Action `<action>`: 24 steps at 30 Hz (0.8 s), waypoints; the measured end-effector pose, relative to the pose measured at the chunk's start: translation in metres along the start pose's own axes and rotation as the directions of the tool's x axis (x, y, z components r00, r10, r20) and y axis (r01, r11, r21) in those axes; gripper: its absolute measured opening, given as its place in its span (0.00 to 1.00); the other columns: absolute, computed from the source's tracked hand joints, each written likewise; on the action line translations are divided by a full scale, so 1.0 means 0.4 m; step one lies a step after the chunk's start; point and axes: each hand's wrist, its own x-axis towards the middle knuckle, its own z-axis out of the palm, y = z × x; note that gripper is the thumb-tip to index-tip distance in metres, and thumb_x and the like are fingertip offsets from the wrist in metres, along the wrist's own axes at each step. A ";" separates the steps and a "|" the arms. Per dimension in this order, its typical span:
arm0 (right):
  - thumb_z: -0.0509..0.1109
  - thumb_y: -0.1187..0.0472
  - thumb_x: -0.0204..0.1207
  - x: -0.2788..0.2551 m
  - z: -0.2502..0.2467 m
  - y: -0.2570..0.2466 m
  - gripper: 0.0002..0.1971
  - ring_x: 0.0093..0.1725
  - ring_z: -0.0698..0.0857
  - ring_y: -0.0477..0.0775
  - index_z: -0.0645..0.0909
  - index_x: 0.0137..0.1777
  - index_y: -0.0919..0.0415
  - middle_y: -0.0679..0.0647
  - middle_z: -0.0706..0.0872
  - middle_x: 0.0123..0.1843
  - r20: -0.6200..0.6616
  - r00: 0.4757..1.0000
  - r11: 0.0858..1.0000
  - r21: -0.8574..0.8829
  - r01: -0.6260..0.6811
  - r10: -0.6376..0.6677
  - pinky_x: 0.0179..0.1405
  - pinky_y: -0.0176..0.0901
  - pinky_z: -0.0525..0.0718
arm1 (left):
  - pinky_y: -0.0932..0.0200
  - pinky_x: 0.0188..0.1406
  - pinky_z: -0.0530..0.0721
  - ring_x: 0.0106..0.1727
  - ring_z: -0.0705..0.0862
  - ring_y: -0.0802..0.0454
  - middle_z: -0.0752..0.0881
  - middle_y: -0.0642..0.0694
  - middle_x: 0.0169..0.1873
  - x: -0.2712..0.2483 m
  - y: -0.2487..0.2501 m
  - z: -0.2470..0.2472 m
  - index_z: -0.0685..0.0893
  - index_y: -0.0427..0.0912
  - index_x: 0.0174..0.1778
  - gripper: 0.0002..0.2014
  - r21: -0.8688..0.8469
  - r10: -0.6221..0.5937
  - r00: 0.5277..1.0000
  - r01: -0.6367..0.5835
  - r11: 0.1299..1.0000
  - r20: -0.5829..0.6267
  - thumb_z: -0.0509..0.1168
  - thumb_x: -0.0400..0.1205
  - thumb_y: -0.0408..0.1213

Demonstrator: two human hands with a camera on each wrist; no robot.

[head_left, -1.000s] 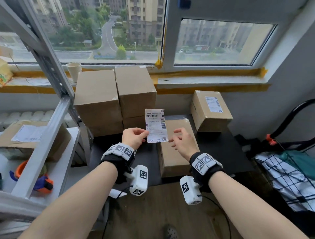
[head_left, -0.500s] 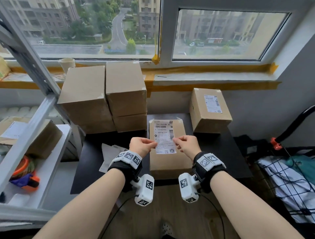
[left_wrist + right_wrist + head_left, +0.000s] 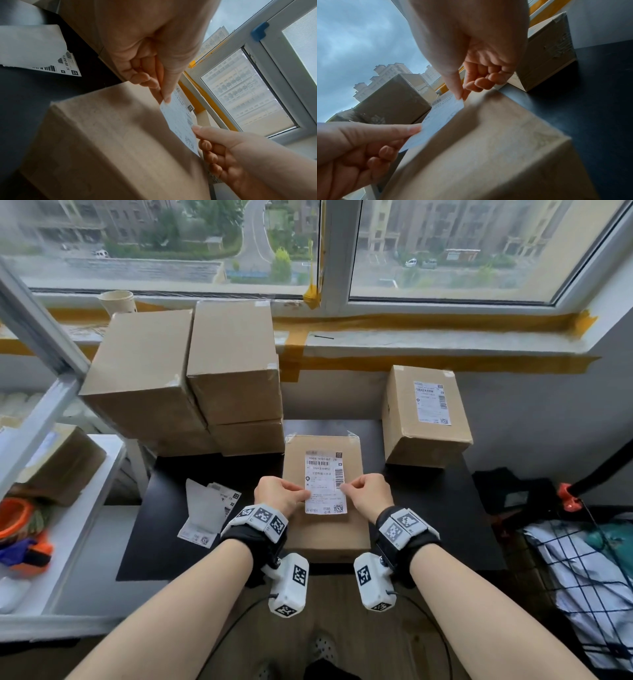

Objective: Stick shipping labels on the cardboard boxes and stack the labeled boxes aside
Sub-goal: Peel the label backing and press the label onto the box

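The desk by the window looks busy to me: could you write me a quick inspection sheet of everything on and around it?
Surface: black table, against the wall under the window.
Job's things: shipping label held over the flat box; whether it touches yet, cannot tell. Labeled box stands at the right rear; unlabeled stack at the left rear.
Clutter: peeled backing papers lie left of the flat box.
Grippers: left hand and right hand each pinch a side edge of the label.
Cables: thin dark leads hang from the wrist cameras.
Surroundings: paper cup on the sill, white shelf at left.
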 end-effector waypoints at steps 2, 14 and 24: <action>0.73 0.56 0.74 0.001 0.001 0.000 0.10 0.42 0.84 0.52 0.83 0.32 0.56 0.51 0.86 0.37 0.004 1.000 1.000 -0.011 -0.003 0.003 0.44 0.39 0.76 | 0.60 0.47 0.83 0.44 0.87 0.51 0.90 0.46 0.38 0.001 0.001 0.004 0.91 0.42 0.38 0.07 0.007 -0.010 1.000 0.010 1.000 -0.008 0.78 0.69 0.40; 0.71 0.53 0.74 -0.010 0.008 -0.013 0.10 0.48 0.86 0.57 0.82 0.32 0.53 0.55 0.90 0.45 0.013 1.000 0.985 -0.169 -0.010 0.013 0.44 0.40 0.79 | 0.61 0.41 0.76 0.41 0.84 0.52 0.89 0.46 0.39 -0.005 -0.006 0.005 0.89 0.43 0.37 0.08 0.113 0.007 1.000 -0.003 0.994 -0.029 0.77 0.70 0.42; 0.71 0.55 0.74 -0.007 0.010 -0.026 0.08 0.48 0.87 0.59 0.86 0.41 0.58 0.56 0.89 0.48 0.026 1.000 0.969 -0.247 -0.006 0.012 0.47 0.47 0.86 | 0.60 0.39 0.78 0.42 0.85 0.49 0.88 0.46 0.39 0.004 0.013 0.006 0.80 0.46 0.28 0.12 0.202 0.010 1.000 -0.007 0.979 -0.011 0.78 0.69 0.39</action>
